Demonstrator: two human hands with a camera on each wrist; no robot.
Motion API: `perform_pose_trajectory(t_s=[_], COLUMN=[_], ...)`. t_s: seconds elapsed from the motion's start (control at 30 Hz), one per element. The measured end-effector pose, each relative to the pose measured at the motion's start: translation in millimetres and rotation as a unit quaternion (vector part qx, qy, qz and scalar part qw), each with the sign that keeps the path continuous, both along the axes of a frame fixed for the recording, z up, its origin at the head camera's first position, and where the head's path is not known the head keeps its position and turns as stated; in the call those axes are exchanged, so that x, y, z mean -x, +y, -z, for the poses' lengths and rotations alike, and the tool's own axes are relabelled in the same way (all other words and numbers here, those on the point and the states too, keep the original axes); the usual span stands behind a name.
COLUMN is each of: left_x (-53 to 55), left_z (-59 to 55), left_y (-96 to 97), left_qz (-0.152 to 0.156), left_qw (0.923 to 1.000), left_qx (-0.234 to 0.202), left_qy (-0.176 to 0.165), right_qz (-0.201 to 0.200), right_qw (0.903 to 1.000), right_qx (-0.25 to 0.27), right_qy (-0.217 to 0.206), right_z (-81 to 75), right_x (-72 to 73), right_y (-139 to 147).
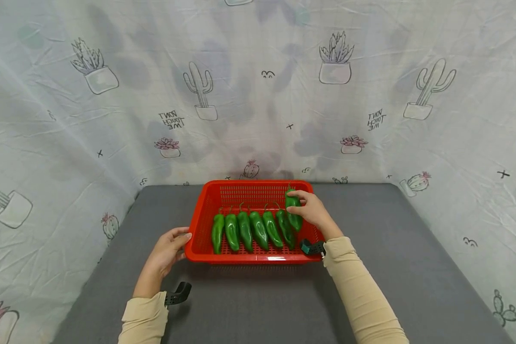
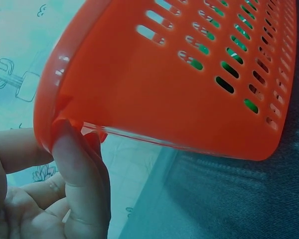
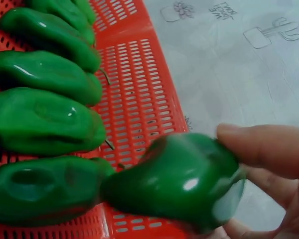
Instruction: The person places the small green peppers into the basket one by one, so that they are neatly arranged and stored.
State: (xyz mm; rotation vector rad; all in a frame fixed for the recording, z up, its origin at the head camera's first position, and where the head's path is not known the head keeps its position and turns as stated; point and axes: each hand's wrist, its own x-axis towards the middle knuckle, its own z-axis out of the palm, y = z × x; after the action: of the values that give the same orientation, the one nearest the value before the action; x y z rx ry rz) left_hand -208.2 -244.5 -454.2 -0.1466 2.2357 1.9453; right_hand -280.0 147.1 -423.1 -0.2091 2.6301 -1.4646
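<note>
A red plastic basket (image 1: 241,258) with slotted walls stands on the grey table. Several long green peppers (image 1: 258,229) lie side by side in it, stems toward the far wall. My left hand (image 1: 165,251) pinches the basket's left rim between thumb and fingers, as the left wrist view shows on the red wall (image 2: 139,89). Over the basket's right end, my right hand (image 1: 315,213) grips another green pepper (image 1: 294,220) near its stem end. In the right wrist view this held pepper (image 3: 184,181) is tilted and overlaps the end of the nearest lying one.
The grey table (image 1: 258,306) extends in front of the basket and to both sides. Behind it hangs a pale cloth (image 1: 249,95) printed with cacti and potted plants. A dark wrist mount (image 1: 179,293) sits on the left wrist, another mount (image 1: 312,247) on the right.
</note>
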Motion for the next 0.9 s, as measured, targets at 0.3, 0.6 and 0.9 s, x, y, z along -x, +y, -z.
perform_pose_trajectory(t_s=[0.3,0.6,0.9], left_x=[0.0,0.4,0.0], left_z=[0.2,-2.5,-1.5], left_y=[-0.7,-0.3,-0.4], left_qz=[0.001,0.01,0.005], left_qw=[1.0,0.9999,0.9999], left_qx=[0.003,0.005,0.012], left_qy=[0.001,0.007,0.003], right_qz=[0.001,-0.018,-0.026], right_qw=[0.9993,0.9851,0.9711], right_qx=[-0.035,-0.165,-0.235], right_qy=[-0.013,0.045,0.034], right_z=[4.5,7.0,8.8], right_x=[3.4,11.1,11.6], right_y=[-5.1,-10.9,-19.3])
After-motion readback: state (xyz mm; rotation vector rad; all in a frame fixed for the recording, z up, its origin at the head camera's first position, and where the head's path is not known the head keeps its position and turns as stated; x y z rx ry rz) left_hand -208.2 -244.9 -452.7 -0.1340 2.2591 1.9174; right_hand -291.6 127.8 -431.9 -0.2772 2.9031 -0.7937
